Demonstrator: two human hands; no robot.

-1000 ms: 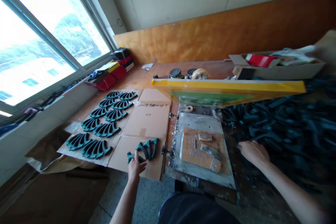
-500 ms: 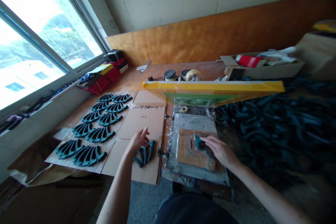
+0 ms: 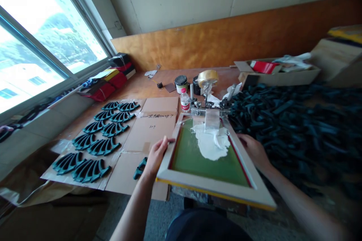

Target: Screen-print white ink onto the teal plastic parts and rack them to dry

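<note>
A screen-printing frame [image 3: 215,181] lies lowered in front of me, tilted slightly toward me. White ink [image 3: 212,147] is spread on its green mesh [image 3: 186,154], against a pale squeegee [image 3: 212,118]. My left hand [image 3: 157,154] is closed on the frame's left edge. At the right edge my right hand [image 3: 256,152] grips the frame, its fingertips partly hidden by it. Left of my left wrist, a few dark green curved handles [image 3: 140,168] rest on cardboard [image 3: 135,143], partly covered by my forearm. The jig under the frame is hidden.
Fanned rows of dark green handles [image 3: 92,171] cover the cardboard at left. A large heap of the same parts [image 3: 288,120] lies at right. Behind the frame stand a metal hinge clamp [image 3: 198,111], a bottle [image 3: 184,101], a lidded jar [image 3: 181,83] and an open carton [image 3: 288,77].
The raised frame has swung down over the jig. Both hands have moved onto its sides; the right has left the handle on the jig.
</note>
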